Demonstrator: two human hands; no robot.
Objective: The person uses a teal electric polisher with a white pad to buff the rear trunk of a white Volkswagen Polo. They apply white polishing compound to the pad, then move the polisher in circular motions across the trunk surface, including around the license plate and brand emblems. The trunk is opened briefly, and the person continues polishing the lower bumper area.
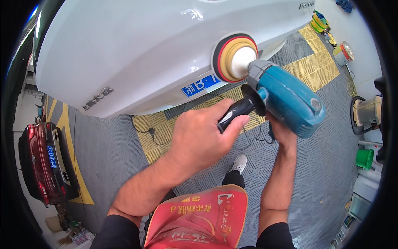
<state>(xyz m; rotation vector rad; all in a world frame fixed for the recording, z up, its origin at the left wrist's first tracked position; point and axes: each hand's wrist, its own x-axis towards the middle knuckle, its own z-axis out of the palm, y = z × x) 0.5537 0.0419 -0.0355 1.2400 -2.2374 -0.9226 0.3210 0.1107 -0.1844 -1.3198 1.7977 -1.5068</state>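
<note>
My left hand (pixel 199 133) grips the black side handle (pixel 238 110) of a teal rotary polisher (pixel 289 96). Beneath the machine's body, my right hand (pixel 281 129) holds its rear grip, mostly hidden by the housing. The round polishing pad (pixel 237 58), with yellow, red and black layers, is at the white car's tailgate (pixel 140 56), just above the licence plate (pixel 199 85). Whether the pad presses on the paint, I cannot tell. Chrome lettering (pixel 98 98) sits at the tailgate's lower left.
A black power cord (pixel 152 132) with a plug joint lies on the grey and yellow grid floor (pixel 105 155). A dark red car (pixel 40 162) stands at left. Along the right wall are a paint bucket (pixel 343 53), a vacuum cleaner (pixel 368 110) and a green bucket (pixel 364 158).
</note>
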